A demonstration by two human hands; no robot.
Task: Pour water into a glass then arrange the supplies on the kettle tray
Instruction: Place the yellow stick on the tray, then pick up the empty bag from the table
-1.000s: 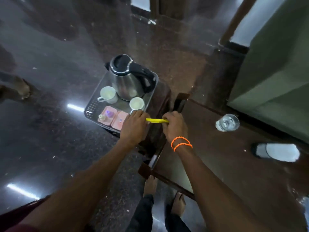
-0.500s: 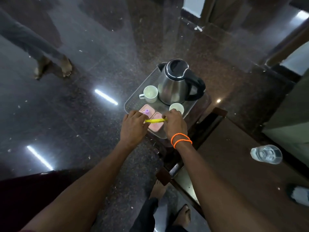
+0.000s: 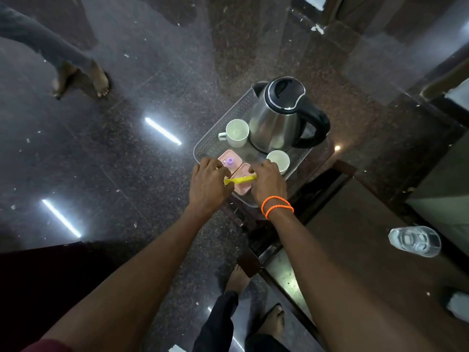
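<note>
A grey kettle tray (image 3: 223, 118) holds a steel kettle (image 3: 276, 118) with a black handle, two white cups (image 3: 237, 132) (image 3: 278, 160) and two pink boxes (image 3: 228, 158) at its near edge. A thin yellow strip (image 3: 239, 179) stretches over the pink boxes. My left hand (image 3: 209, 185) pinches its left end and my right hand (image 3: 267, 185), with orange bands on the wrist, pinches its right end. A glass of water (image 3: 415, 241) stands on the brown table at the right, away from both hands.
The tray sits on a small dark stand beside the brown table (image 3: 355, 250). Another person's bare feet (image 3: 81, 80) stand on the dark polished floor at the upper left. My own feet (image 3: 253, 301) are below. A white object (image 3: 459, 304) lies at the table's right edge.
Both hands carried the yellow strip from beside the tray to above the pink boxes. The view swung, so the tray now sits centre and the glass lower right.
</note>
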